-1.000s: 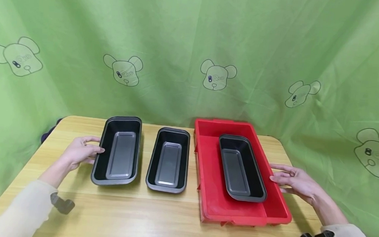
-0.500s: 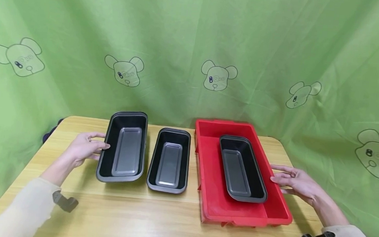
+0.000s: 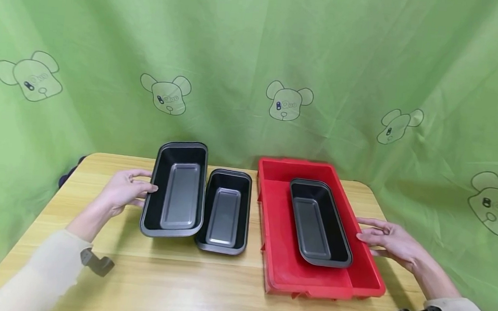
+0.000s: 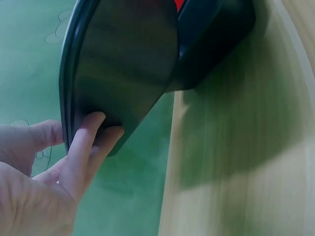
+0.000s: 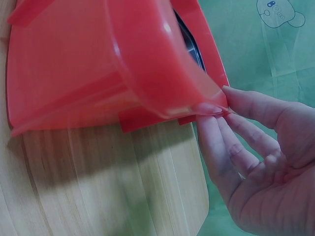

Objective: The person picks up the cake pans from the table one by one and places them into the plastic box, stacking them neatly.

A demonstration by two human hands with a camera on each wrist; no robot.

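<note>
My left hand (image 3: 120,192) grips a dark loaf pan (image 3: 182,196) by its left side, thumb at the rim. In the left wrist view, fingertips press on the pan's outer wall (image 4: 123,64), and it hangs above the table, slightly tilted. Its right edge overlaps a second loaf pan (image 3: 224,219) standing on the table. A third loaf pan (image 3: 312,227) lies inside the red plastic tray (image 3: 275,225). My right hand (image 3: 396,245) holds the tray's right rim; the right wrist view shows thumb and fingers pinching that rim (image 5: 209,101).
The wooden table (image 3: 170,285) ends at a green curtain (image 3: 231,38) with printed bear heads, which hangs close behind and on both sides. A dark object (image 3: 69,172) shows past the table's left edge. Black devices sit on both wrists.
My left hand has moved right and a little away from me, lifting the loaf pan until it overlaps the second pan. The right hand and red tray have stayed in place.
</note>
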